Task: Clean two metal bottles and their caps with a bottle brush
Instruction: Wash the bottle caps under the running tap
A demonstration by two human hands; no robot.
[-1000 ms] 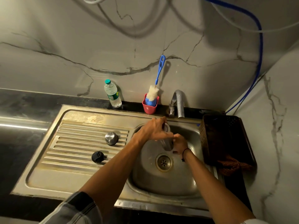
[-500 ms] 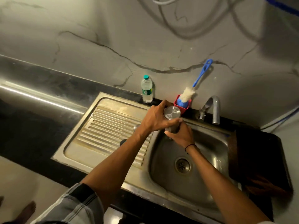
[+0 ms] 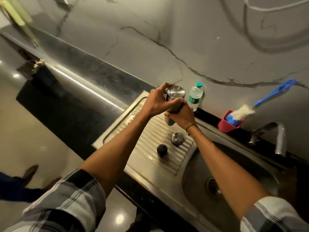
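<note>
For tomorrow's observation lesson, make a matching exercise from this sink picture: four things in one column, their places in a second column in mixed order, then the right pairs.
Things:
1. metal bottle
2. bottle brush
3. black cap
4. plastic water bottle

Places:
A. standing against the wall behind the drainboard
B. lying on the drainboard ridges
C. gripped by the left hand and right hand
D. head down in the red cup

Pairs: 1-C, 2-D, 3-B, 4-A

Both arms were stretched out forward, checked sleeves pushed up to the elbows. Left hand was curled round the upper part of the metal bottle, right hand gripped it lower down, thin dark band on that wrist
</note>
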